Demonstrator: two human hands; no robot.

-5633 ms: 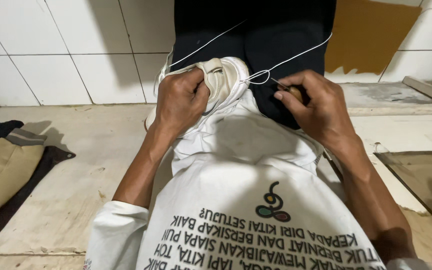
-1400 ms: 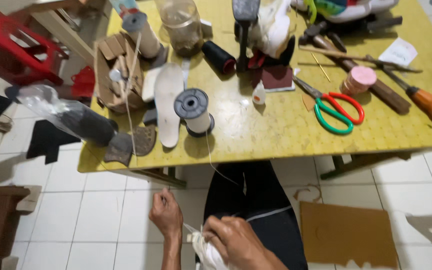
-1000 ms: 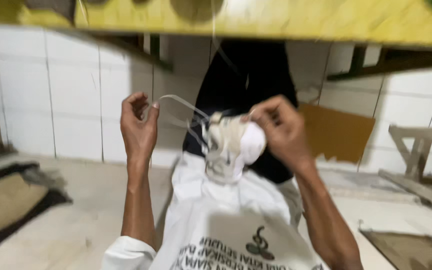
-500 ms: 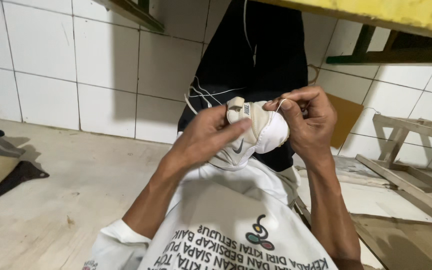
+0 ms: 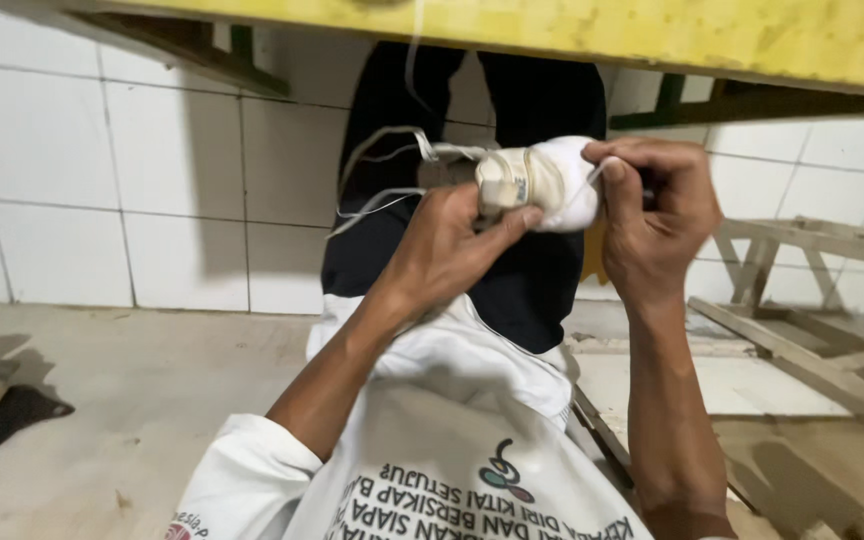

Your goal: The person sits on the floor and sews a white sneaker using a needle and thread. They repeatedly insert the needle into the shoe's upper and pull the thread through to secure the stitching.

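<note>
Small white and beige fabric shoe (image 5: 537,180) raised in front of the chest, just below the yellow desk (image 5: 652,35) edge. Left hand (image 5: 447,250) closed around its underside, thumb pressed on the side. Right hand (image 5: 652,215) closed at the toe, pinching thin white thread (image 5: 382,165) looping leftward.

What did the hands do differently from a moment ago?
The left hand, which a second ago was held out to the side pulling the white thread, came back and gripped the small white shoe. The right hand stayed pinched at the shoe's toe end. The shoe stays raised under the yellow table.
</note>
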